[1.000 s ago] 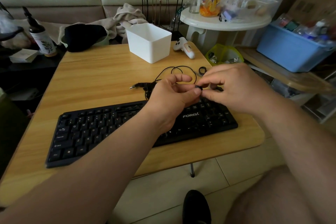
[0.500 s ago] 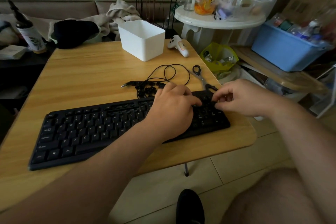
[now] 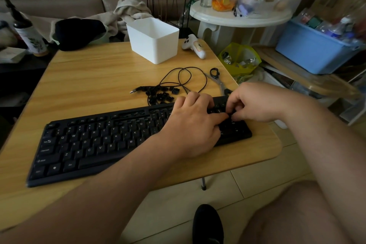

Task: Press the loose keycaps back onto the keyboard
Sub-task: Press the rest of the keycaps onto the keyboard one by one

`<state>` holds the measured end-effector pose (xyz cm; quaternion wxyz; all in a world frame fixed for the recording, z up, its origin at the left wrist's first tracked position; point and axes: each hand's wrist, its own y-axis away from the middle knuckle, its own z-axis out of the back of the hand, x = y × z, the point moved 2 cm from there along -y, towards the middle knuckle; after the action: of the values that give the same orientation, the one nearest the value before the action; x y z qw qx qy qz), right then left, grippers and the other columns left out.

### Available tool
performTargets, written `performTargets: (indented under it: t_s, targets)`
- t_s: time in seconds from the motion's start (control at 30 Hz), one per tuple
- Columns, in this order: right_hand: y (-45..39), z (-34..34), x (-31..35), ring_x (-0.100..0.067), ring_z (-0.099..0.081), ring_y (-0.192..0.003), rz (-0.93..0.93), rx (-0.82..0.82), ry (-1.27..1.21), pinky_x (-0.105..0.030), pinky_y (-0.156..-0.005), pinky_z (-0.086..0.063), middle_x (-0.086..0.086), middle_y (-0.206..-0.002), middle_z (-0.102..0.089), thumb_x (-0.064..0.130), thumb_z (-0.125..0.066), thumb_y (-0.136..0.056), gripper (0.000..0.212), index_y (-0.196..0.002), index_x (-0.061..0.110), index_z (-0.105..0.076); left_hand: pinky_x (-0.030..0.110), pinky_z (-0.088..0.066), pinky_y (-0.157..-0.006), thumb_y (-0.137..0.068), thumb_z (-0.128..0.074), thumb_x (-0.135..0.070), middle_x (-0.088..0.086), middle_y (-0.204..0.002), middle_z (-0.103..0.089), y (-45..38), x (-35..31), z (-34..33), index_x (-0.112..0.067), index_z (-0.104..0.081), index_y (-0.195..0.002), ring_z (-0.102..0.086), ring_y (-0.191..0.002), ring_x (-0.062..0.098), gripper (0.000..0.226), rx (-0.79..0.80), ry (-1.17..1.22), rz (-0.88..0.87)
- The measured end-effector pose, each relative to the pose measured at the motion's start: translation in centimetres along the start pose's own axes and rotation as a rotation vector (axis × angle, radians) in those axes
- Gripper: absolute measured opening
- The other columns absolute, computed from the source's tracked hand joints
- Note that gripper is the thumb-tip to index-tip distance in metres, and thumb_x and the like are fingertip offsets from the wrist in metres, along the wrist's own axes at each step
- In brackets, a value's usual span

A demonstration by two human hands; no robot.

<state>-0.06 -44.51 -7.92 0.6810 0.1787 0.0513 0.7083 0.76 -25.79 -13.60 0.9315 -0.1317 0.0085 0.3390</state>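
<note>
A black keyboard [image 3: 95, 144] lies along the front of the wooden table [image 3: 89, 85]. Several loose black keycaps [image 3: 160, 95] sit in a pile just behind it, among a black cable [image 3: 184, 79]. My left hand [image 3: 194, 125] rests over the keyboard's right part, one finger stretched out and pressing down at the right key block. My right hand [image 3: 255, 103] meets it there with fingers curled, pinching a small keycap against the keyboard. The keycap itself is mostly hidden by the fingertips.
A white box [image 3: 154, 41] and a white controller [image 3: 195, 47] stand at the table's back. Metal scissors [image 3: 216, 79] lie near the right edge. Off the table to the right are a round white table [image 3: 241, 18] and a blue bin [image 3: 313, 53].
Both hands came down from above the table, where they held a keycap between them, onto the keyboard's right part. The left finger now presses there.
</note>
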Motion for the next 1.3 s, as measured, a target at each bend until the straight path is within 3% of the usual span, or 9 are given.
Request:
performTargets:
  t_s: [0.17,0.37,0.6,0.8,1.0,1.3]
  targets:
    - [-0.6,-0.2,0.3,-0.006,-0.061,-0.088,-0.04,0.02,-0.045,-0.026,-0.072,-0.051,0.013,-0.097,-0.068,0.018,-0.082,-0.086,0.016,-0.087,0.033,-0.075,0.049,-0.033,-0.102,-0.1,-0.031,-0.049,0.002,-0.132,-0.047,-0.1,-0.2,-0.2,-0.048,-0.055,-0.142,-0.039,-0.123,0.029,0.048,-0.001,-0.04,-0.006]
    - [-0.4,-0.7,-0.7,-0.017,-0.07,-0.091,-0.081,-0.011,-0.335,-0.04,-0.077,-0.065,0.004,-0.098,-0.072,0.008,-0.078,-0.089,0.018,-0.084,0.026,-0.079,0.05,-0.035,-0.1,-0.102,-0.031,-0.05,0.001,-0.13,-0.049,0.0,-0.1,-0.5,-0.048,-0.054,-0.142,-0.04,-0.121,0.028,0.047,-0.011,-0.066,-0.009]
    - [-0.8,-1.0,-0.6,-0.016,-0.068,-0.084,-0.107,-0.002,-0.296,-0.041,-0.079,-0.062,0.005,-0.086,-0.071,0.008,-0.079,-0.088,0.016,-0.085,0.023,-0.076,0.049,-0.035,-0.099,-0.101,-0.03,-0.05,-0.002,-0.126,-0.051,-0.2,-0.3,-0.4,-0.05,-0.058,-0.138,-0.04,-0.119,0.026,0.047,-0.022,-0.068,-0.014]
    - [-1.0,-1.1,-0.5,-0.023,-0.07,-0.087,-0.118,0.012,-0.332,-0.044,-0.077,-0.064,-0.002,-0.089,-0.072,0.005,-0.077,-0.088,0.018,-0.084,0.021,-0.075,0.049,-0.034,-0.099,-0.101,-0.028,-0.051,-0.002,-0.127,-0.051,-0.2,-0.6,-0.4,-0.051,-0.055,-0.141,-0.04,-0.121,0.027,0.048,-0.006,-0.084,-0.009]
    - [-0.5,-1.4,-1.7,-0.016,-0.069,-0.076,-0.107,0.008,-0.469,-0.036,-0.075,-0.064,0.001,-0.073,-0.069,0.007,-0.076,-0.091,0.02,-0.096,0.026,-0.076,0.05,-0.03,-0.103,-0.102,-0.025,-0.052,-0.004,-0.138,-0.049,0.0,-0.5,0.1,-0.051,-0.055,-0.141,-0.035,-0.129,0.026,0.049,0.023,-0.051,-0.009]
    - [0.2,-1.8,-1.8,-0.014,-0.068,-0.072,-0.098,-0.034,-0.481,-0.031,-0.07,-0.061,0.0,-0.075,-0.072,0.01,-0.077,-0.091,0.015,-0.093,0.025,-0.076,0.051,-0.027,-0.105,-0.1,-0.023,-0.054,-0.002,-0.144,-0.045,0.6,-0.6,0.4,-0.059,-0.047,-0.143,-0.032,-0.133,0.028,0.049,0.06,-0.048,-0.039]
